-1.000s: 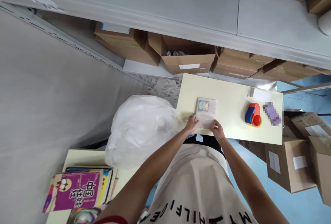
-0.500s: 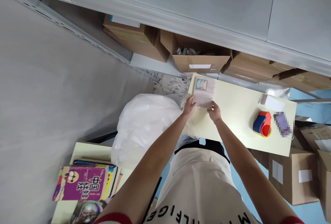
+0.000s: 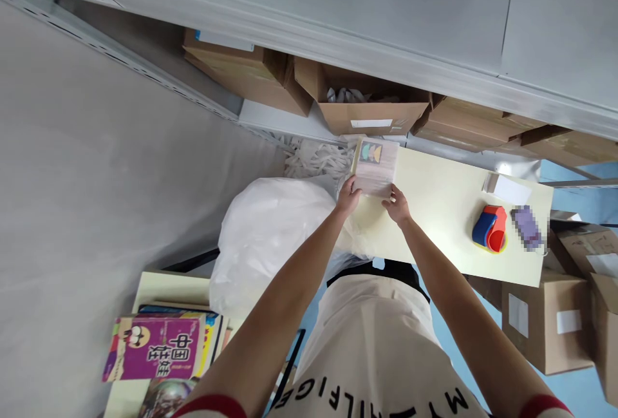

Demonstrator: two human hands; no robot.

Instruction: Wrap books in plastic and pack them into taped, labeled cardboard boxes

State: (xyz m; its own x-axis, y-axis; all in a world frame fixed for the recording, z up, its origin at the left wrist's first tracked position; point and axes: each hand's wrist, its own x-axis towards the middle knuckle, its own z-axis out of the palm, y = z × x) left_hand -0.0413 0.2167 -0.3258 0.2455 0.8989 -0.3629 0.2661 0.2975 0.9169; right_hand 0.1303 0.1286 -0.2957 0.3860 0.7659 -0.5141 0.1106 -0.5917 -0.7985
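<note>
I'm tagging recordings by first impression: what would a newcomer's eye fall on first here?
Probably the purple book at lower left, then the white plastic bag at the left end of the worktable. The red-and-blue object towards the worktable's right end also stands out. Near its far left corner, left hand and right hand hold a flat package.

The table [image 3: 434, 212] has a plain, pale yellow top. Towards its right end lie a white block [image 3: 509, 190], a red, blue and yellow object [image 3: 491, 228] and a blurred purple item [image 3: 526, 227]. A flat package [image 3: 377, 176] overlaps its far left corner, contact unclear.
</note>
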